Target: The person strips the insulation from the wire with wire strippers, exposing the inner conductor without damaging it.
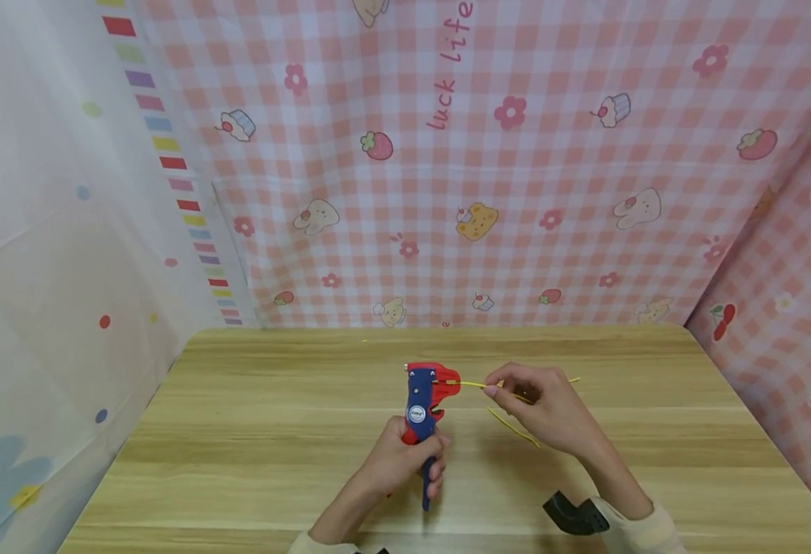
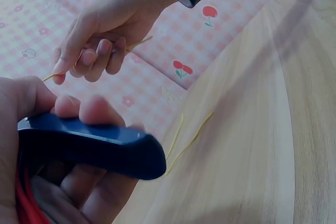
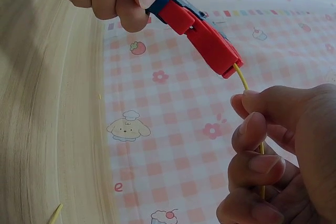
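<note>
My left hand (image 1: 405,458) grips the handles of a red and blue wire stripper (image 1: 421,396), its head standing upright over the table. In the left wrist view the blue handle (image 2: 94,142) lies across the curled fingers. My right hand (image 1: 547,404) pinches a yellow wire (image 3: 241,77) between thumb and forefinger. One end of that wire sits in the stripper's red nose (image 3: 223,59); the rest runs back through the palm and sticks out behind the hand. Loose yellow wire (image 1: 514,428) lies on the table just below the right hand.
The wood-grain table (image 1: 239,446) reaches back to a pink checked cloth (image 1: 405,254) hanging behind it. A tiny yellow scrap (image 1: 364,340) lies near the back edge. Another patterned cloth hangs on the right side, and a white dotted one (image 1: 101,231) on the left.
</note>
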The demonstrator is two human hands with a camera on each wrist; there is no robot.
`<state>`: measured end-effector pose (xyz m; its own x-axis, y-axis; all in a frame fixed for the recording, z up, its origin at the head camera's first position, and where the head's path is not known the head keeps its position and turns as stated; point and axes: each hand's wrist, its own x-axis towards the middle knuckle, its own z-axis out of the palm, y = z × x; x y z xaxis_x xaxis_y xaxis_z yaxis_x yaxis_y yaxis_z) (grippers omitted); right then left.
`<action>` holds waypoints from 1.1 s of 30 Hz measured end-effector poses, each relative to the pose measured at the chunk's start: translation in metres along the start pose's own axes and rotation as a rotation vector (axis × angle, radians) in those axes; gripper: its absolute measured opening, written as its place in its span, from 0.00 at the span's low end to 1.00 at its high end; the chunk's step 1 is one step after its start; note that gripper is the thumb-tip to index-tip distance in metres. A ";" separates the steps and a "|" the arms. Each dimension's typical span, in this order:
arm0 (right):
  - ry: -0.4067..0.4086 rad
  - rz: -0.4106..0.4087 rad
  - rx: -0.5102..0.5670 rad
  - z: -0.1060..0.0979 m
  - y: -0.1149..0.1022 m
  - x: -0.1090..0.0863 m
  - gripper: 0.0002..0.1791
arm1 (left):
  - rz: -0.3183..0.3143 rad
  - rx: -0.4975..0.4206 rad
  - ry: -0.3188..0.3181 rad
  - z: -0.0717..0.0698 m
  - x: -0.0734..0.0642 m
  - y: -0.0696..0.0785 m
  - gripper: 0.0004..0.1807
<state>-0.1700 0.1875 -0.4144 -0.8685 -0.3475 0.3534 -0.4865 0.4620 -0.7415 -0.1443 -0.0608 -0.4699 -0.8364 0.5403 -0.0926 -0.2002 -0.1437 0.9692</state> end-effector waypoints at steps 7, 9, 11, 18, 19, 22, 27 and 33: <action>0.020 -0.004 0.001 0.001 0.001 0.000 0.03 | 0.018 0.016 0.028 0.004 -0.001 0.000 0.08; 0.023 -0.007 0.001 0.000 0.000 0.000 0.03 | 0.018 0.017 0.033 0.004 -0.001 0.000 0.08; 0.025 -0.013 0.002 0.000 -0.001 0.000 0.03 | 0.016 0.017 0.038 0.004 -0.001 0.000 0.07; 0.034 -0.028 0.015 0.000 -0.002 0.000 0.04 | 0.010 0.014 0.051 0.005 -0.001 0.000 0.08; 0.033 -0.029 0.017 0.000 -0.002 0.000 0.04 | 0.009 0.014 0.052 0.005 -0.001 0.001 0.08; 0.031 -0.023 0.017 0.000 -0.002 0.000 0.04 | -0.001 0.004 0.045 0.004 -0.001 0.001 0.08; 0.023 -0.007 0.006 0.000 -0.001 0.000 0.05 | -0.017 0.003 0.008 -0.002 -0.001 0.002 0.08; 0.034 -0.007 -0.006 0.000 0.000 -0.001 0.05 | -0.041 0.020 -0.025 -0.007 -0.001 0.005 0.07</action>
<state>-0.1693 0.1875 -0.4145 -0.8677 -0.3227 0.3782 -0.4933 0.4644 -0.7356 -0.1481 -0.0676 -0.4668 -0.8143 0.5662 -0.1273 -0.2239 -0.1042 0.9690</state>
